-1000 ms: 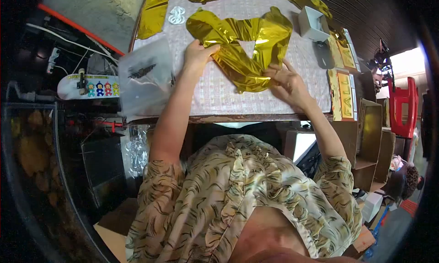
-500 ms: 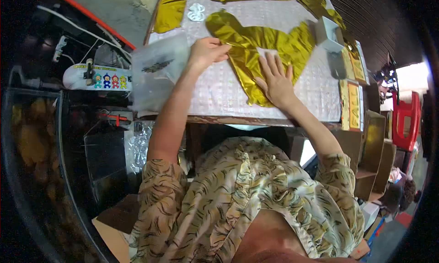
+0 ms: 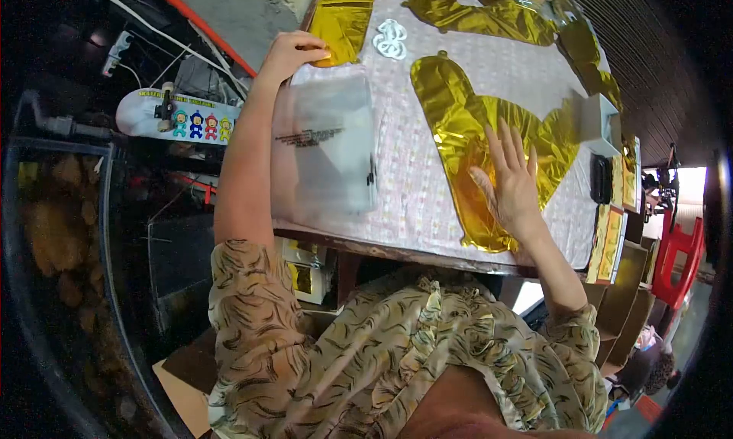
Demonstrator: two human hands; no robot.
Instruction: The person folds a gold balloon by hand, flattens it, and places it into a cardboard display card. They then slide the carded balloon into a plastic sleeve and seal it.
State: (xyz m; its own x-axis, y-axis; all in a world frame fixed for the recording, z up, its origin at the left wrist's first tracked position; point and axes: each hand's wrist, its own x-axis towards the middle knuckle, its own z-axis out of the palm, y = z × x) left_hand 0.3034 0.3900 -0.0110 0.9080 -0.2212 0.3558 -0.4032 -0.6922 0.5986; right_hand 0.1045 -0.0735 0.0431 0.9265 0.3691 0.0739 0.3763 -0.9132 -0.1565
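My left hand (image 3: 299,53) is at the table's far left, its thumb and fingers pinched at the lower edge of a gold foil piece (image 3: 343,19). Spread flat, my right hand (image 3: 510,183) rests over the lower part of a shiny gold foil balloon (image 3: 473,133), palm down and fingers apart. Below my left hand lies a stack of clear plastic bags (image 3: 328,156) with dark print. A small bundle of white rings or ribbon (image 3: 391,39) sits between the two gold pieces.
More gold foil (image 3: 481,19) stretches along the far side of the table (image 3: 405,187). At the right edge stand a grey box (image 3: 599,122), a black object (image 3: 601,179) and yellow cartons (image 3: 608,244). A skateboard (image 3: 179,118) is at the left, a red stool (image 3: 676,259) at the right.
My left hand has left the balloon's left edge and moved up and left to the other gold foil. My right hand stays on the balloon. The view has shifted, showing the table lower and farther right.
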